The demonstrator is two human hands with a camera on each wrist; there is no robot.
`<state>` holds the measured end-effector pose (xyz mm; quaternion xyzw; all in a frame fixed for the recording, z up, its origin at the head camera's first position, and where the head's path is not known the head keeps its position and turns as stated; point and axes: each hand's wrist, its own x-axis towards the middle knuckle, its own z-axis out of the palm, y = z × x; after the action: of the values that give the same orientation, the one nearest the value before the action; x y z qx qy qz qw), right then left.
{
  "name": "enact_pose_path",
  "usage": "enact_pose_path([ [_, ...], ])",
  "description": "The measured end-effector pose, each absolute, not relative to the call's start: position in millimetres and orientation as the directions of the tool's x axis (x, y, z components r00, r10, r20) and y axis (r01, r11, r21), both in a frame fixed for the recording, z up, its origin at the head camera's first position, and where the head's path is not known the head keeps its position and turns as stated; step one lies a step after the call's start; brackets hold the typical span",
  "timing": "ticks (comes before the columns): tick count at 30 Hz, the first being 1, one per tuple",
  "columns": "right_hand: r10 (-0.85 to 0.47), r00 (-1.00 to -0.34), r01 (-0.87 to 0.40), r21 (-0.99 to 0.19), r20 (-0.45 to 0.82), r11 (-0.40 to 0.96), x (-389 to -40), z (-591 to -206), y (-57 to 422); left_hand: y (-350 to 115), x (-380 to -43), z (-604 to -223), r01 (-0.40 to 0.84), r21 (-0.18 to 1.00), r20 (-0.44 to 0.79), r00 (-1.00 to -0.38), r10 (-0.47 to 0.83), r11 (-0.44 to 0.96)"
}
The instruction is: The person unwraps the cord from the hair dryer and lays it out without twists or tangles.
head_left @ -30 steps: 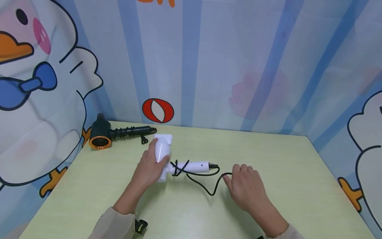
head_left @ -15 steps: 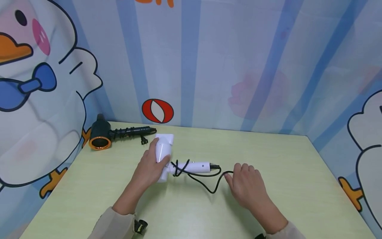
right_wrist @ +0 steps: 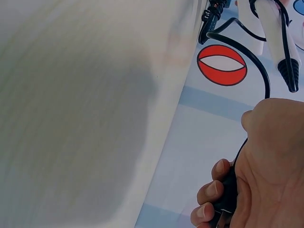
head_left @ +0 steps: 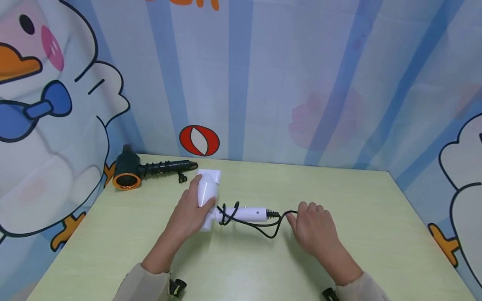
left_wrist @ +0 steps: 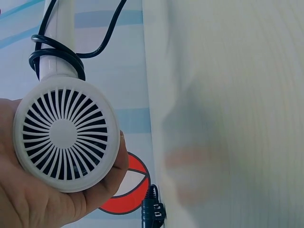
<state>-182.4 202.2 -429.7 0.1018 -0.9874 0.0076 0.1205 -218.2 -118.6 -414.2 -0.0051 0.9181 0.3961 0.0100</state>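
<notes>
My left hand (head_left: 188, 211) grips a white hair dryer (head_left: 206, 190) by its barrel, holding it above the table. In the left wrist view, the dryer's round vent grille (left_wrist: 63, 134) faces the camera, with fingers around its rim. The handle (head_left: 248, 214) points right, and a black cord (right_wrist: 259, 61) is loosely wound about it. My right hand (head_left: 314, 230) holds the loose part of this cord, right of the handle's end. From the right wrist view, its fingers are curled around a black piece at the cord's end, probably the plug (right_wrist: 229, 192), partly hidden by the palm.
A black hair dryer (head_left: 126, 167) with an orange-ringed opening lies at the table's back left, its cord wrapped round the handle and its plug (head_left: 182, 177) beside it. Behind the pale table (head_left: 339, 196) hangs a blue striped cartoon backdrop (head_left: 278, 75).
The right hand has shifted slightly right and up with the cord. The hanging cord loop has risen closer to the handle. The white hair dryer has moved a little to the right.
</notes>
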Motion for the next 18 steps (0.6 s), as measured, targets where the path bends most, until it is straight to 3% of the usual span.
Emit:
enact_pose_path([
  [18,-0.169,-0.960,-0.167,0.027,0.223,0.986,-202,-418,203,-119,-214,-414,0.021,0.703,-0.016,-0.999,0.045,0.711],
])
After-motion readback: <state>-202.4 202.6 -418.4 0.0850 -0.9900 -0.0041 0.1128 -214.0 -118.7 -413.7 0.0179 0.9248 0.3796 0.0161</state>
